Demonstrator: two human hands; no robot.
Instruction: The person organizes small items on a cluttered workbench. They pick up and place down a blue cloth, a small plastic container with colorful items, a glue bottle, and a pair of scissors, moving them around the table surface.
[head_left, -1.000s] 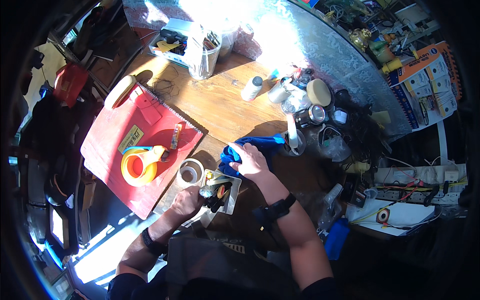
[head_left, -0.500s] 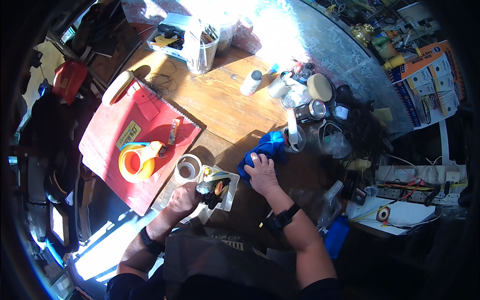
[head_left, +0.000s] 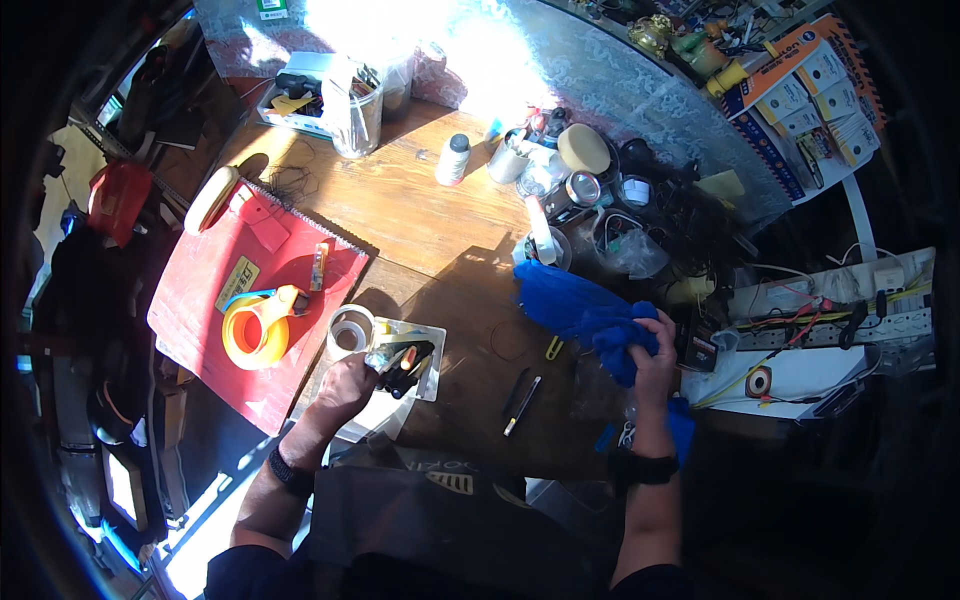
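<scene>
My left hand [head_left: 342,385] is closed on a bundle of dark-handled tools [head_left: 404,368] at a translucent plastic tray [head_left: 426,330]; exactly which piece its fingers hold is hard to make out. A roll of tape [head_left: 336,318] lies just behind that hand. My right hand [head_left: 654,352] grips a crumpled blue cloth [head_left: 580,300], lifted toward the right side of the wooden table [head_left: 465,425]. A pen-like tool [head_left: 523,405] and a small yellow object [head_left: 555,347] lie on the dark wood between my hands.
A red pad [head_left: 190,320] with an orange tape dispenser [head_left: 245,350] is on the left. Cups of tools [head_left: 355,120] and a white bottle [head_left: 453,160] stand at the back. Jars and cans [head_left: 583,190] crowd the back right. A power strip [head_left: 770,292] with cables is at the far right.
My right hand has moved right with the blue cloth, which now stretches out, uncovering small items on the table. My left hand stays at the tools. The view has shifted a little.
</scene>
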